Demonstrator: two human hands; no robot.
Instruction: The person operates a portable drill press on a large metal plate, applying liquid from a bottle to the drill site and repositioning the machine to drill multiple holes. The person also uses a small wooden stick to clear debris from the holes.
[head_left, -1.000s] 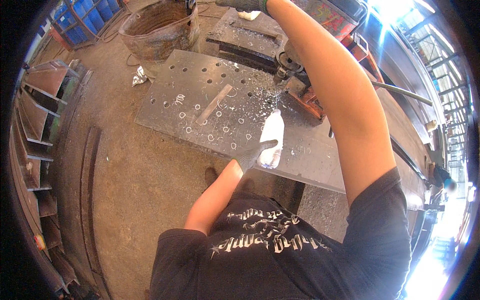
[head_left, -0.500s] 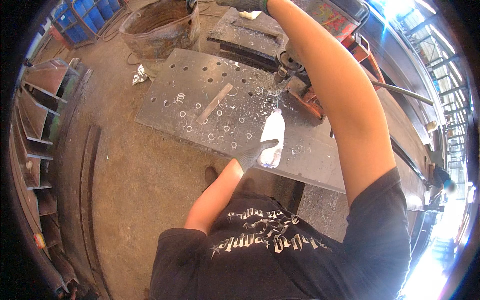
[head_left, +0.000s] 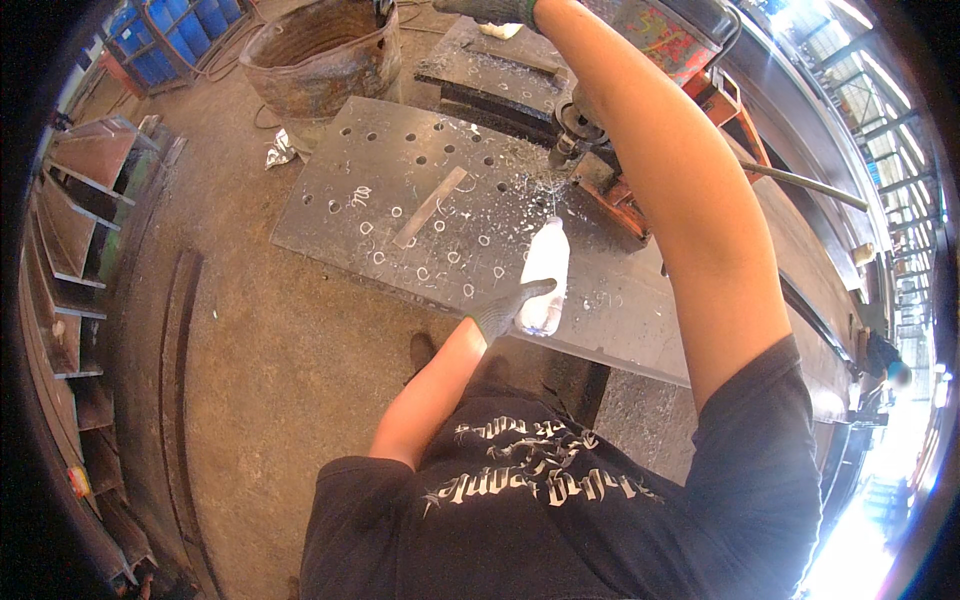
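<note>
The gloved left hand is curled round the lower part of a white bottle, thumb across it; the bottle leans from six toward half past twelve, its tip near the drill chuck at twelve. The steel plate has its near edge by the bottle's base and spreads toward ten, past a flat strip. The right arm bounds two o'clock; its gloved hand is cropped up top, so I can't tell its grip.

The upper edge crops the right hand, whose forearm partly hides the red machine.
</note>
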